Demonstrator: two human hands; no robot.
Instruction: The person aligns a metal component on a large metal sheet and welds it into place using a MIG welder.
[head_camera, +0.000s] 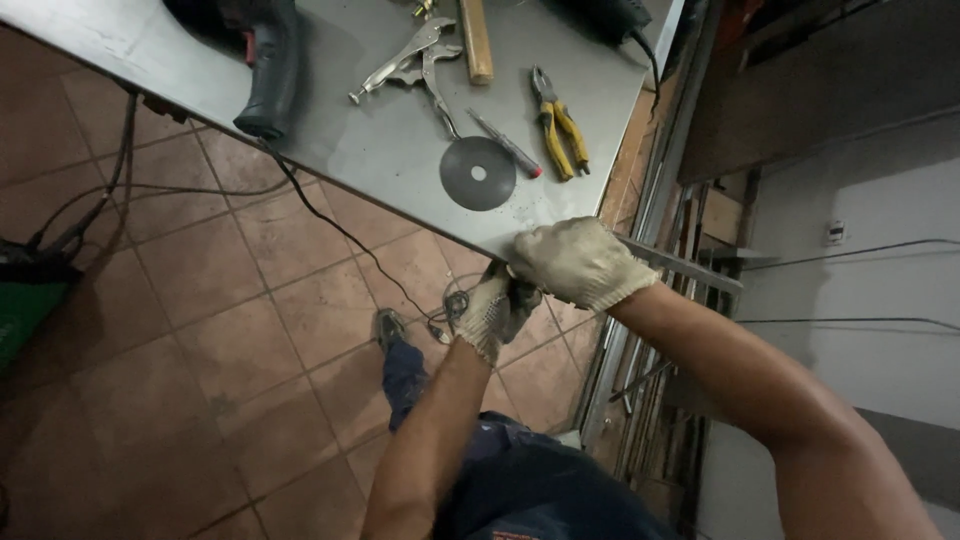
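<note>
At the steel table's (400, 150) near corner, a flat metal strip (680, 265) is pinned by the closed right hand (580, 262), left hand (495, 310) clamped underneath, apparently steadying it against the edge

Dim workshop, soft light from above

Weak overhead light is giving the grey desk (400, 150) a dull sheen, without hard glare. The tiled floor (200, 330) is sinking into brown gloom, darkest at the left edge. The gloved hands are showing slight blur, and wide-angle distortion is bending lines toward the corners.
</note>
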